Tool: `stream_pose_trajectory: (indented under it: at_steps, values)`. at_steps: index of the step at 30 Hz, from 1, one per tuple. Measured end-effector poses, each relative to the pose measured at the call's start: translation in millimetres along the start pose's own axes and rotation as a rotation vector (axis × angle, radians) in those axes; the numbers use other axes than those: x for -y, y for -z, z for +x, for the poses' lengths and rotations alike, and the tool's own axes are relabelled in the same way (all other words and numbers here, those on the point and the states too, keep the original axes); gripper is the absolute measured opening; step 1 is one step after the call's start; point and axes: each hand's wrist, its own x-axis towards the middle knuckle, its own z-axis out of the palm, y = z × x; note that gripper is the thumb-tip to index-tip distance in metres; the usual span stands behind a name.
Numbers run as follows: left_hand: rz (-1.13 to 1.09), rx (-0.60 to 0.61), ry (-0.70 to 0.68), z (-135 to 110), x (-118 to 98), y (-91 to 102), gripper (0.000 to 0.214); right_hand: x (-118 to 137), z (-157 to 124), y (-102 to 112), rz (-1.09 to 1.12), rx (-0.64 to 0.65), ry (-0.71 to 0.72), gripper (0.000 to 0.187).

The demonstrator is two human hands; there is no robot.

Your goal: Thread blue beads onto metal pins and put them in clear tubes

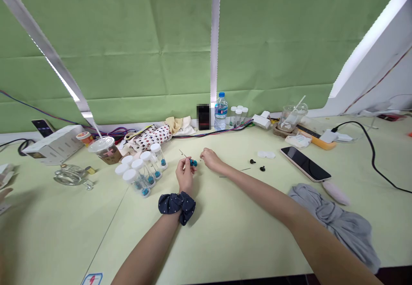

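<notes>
My left hand, with a dark dotted scrunchie on its wrist, is closed on a small teal-blue piece. A thin metal rod sticks up from the same fingers. Just to the right, my right hand is low over the table with its fingers drawn together; what they hold, if anything, is too small to make out. Left of my left hand stand several clear tubes with white caps, with blue pieces on thin rods inside.
Black small parts, white discs and a thin rod lie on the right. Beyond them are a phone and grey cloth. A water bottle, drink cup and glass bottle stand or lie around. A person's hand shows far left.
</notes>
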Motion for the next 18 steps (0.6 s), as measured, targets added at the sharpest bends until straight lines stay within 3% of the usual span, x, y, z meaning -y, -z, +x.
stream_pose_trajectory:
  at_steps: [6,13,18]
  values:
    - [-0.077,0.087,0.028,-0.7,-1.6,-0.5,0.031,-4.3,-17.6,23.9,0.076,-0.061,0.016,0.024]
    - [-0.081,0.274,0.091,-12.0,-5.3,-5.2,0.035,-2.7,-66.5,67.0,0.355,-0.199,0.171,0.019]
    - [-0.037,0.407,0.137,-21.8,-11.5,-12.4,0.037,4.6,-87.3,76.0,0.412,-0.243,0.274,0.021]
